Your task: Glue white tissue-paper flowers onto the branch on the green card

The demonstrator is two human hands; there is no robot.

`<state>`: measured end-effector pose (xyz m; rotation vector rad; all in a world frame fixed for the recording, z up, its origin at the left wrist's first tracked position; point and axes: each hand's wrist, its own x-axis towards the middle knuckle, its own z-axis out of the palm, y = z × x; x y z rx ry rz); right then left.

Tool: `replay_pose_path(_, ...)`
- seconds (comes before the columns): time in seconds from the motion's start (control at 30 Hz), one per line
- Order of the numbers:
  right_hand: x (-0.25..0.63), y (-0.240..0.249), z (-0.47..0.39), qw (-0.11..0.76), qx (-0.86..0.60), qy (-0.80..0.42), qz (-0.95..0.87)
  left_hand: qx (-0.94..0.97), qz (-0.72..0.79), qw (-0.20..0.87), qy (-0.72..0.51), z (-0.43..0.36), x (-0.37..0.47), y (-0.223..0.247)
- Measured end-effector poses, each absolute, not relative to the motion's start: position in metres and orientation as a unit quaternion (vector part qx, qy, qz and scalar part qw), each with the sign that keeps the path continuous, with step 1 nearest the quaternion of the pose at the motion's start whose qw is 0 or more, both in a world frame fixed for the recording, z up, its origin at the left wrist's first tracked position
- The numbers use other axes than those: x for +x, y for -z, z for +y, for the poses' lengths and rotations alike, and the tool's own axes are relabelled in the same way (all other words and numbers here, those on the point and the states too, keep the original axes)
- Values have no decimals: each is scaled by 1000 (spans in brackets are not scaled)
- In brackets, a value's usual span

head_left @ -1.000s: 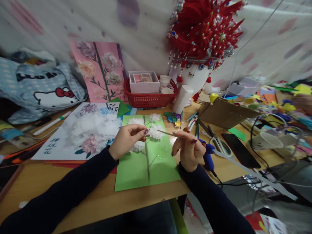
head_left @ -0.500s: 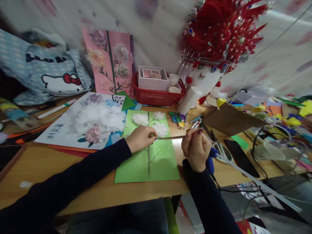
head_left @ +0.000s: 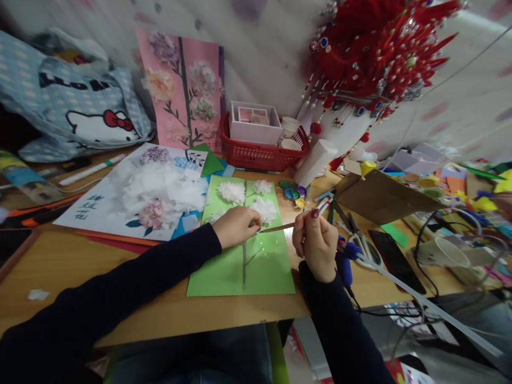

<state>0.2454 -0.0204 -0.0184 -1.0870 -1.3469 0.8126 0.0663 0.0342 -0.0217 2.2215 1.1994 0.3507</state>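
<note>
A green card with a drawn stem and several white tissue flowers lies on the wooden table in front of me. My left hand rests on the card with its fingers curled, pinching something small at the stick's tip; I cannot make out what. My right hand holds a thin wooden stick that points left to my left fingertips. Both arms wear dark sleeves.
A white flower picture lies to the left, a pink one leans on the wall. A red basket and red headdress stand behind. A blue glue gun, scissors, a phone and paper cup crowd the right.
Both hands have come down from above the card. The left hand now rests on the green card, and the stick's tip has lowered to meet its fingertips.
</note>
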Motion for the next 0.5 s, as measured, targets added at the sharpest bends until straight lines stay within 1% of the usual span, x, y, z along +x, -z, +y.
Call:
replay_pose_path(0.17,245,21,-20,562,-461,-342,-595,838,454,277,-123,34,68,20)
replay_pose_path(0.5,245,22,-20,564,-477,-333,-586,844,449,272,-114,35,70,20)
